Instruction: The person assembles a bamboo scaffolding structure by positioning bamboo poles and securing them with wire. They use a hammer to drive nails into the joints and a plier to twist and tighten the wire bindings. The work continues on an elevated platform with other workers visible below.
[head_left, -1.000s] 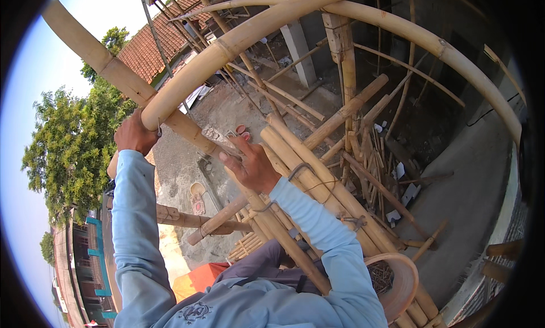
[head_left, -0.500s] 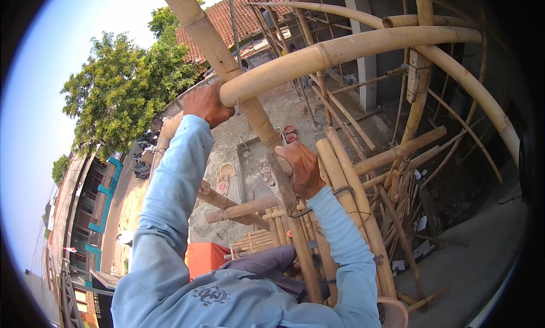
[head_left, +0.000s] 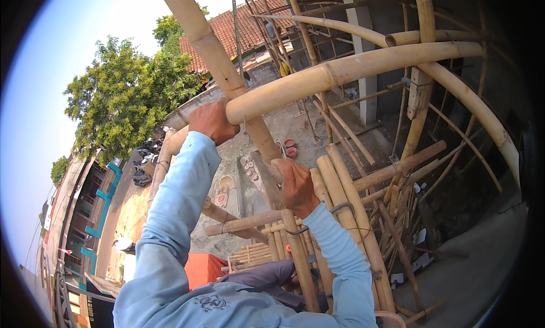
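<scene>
My left hand (head_left: 214,122) is closed around a thick horizontal bamboo pole (head_left: 352,67), at the point where it crosses an upright bamboo pole (head_left: 218,61). A nail (head_left: 245,126) sticks out below the horizontal pole, just right of that hand. Lower and to the right, my right hand (head_left: 296,186) is closed on a rough, weathered piece of wood (head_left: 262,179) with pale crusted lumps. This piece slants beside the lower part of the upright pole. My fingers hide part of its grip.
Bamboo scaffold poles (head_left: 352,214) stand close to my right arm, with a short crosspiece (head_left: 244,222) below my hands. A person in dark clothing (head_left: 264,277) is beneath me. Far below lie red buckets (head_left: 290,147) on the ground. A tree (head_left: 125,95) rises at the left.
The piece of wood in my right hand has swung left and slightly up, its lower end lifting. My left hand stays on the horizontal pole. The view has shifted slightly.
</scene>
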### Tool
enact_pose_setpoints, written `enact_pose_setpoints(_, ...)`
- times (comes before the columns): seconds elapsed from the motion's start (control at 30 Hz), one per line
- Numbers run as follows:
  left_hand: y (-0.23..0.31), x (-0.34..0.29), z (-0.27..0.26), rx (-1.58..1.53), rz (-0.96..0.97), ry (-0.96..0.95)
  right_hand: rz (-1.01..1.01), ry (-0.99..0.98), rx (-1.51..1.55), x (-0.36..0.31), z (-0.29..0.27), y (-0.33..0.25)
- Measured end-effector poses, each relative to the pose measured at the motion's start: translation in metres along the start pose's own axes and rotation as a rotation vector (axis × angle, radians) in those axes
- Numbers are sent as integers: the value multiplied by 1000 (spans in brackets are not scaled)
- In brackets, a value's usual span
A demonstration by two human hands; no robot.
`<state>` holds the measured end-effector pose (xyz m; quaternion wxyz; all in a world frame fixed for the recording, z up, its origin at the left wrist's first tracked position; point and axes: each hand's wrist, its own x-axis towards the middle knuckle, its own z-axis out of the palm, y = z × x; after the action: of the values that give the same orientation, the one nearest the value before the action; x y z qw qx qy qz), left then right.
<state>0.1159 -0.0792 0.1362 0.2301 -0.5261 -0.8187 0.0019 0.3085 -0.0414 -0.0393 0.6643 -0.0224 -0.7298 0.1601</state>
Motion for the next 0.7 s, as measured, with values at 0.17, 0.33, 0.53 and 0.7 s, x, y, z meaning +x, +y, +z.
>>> enact_pose_setpoints(0.17, -2, -2, 2, 9, -20, -15, -330, 44, 287, 14, -28, -26)
enact_pose_setpoints(0.33, 0, 0, 3, -1, 10, -12, 271, -229, -245, -7, 27, 24)
enact_pose_setpoints(0.53, -4, -2, 2, -9, -30, -10, 151, -58, -17, -43, 21, 42)
enact_pose_setpoints(0.7, -2, -7, -5, -16, -39, -18, 585, -138, 146, -59, 19, 25)
